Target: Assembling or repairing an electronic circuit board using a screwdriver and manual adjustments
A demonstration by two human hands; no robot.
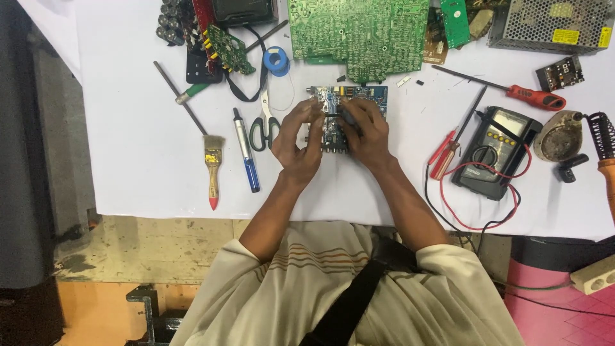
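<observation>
a small circuit board (346,118) lies mid-table between both hands. scissors (264,125) and a brush (212,168) lie left of it. a multimeter (494,152) and screwdrivers (448,150) lie right.

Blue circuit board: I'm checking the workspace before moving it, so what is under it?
The blue circuit board sits on the white table cover. The left hand and right hand cover its near part, hiding whatever lies beneath there.

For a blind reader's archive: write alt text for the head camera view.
Seen from above, a person's left hand and right hand grip a small blue circuit board on a white table. Scissors, a paintbrush and a larger green circuit board lie nearby; a multimeter and red screwdrivers sit to the right.
</observation>
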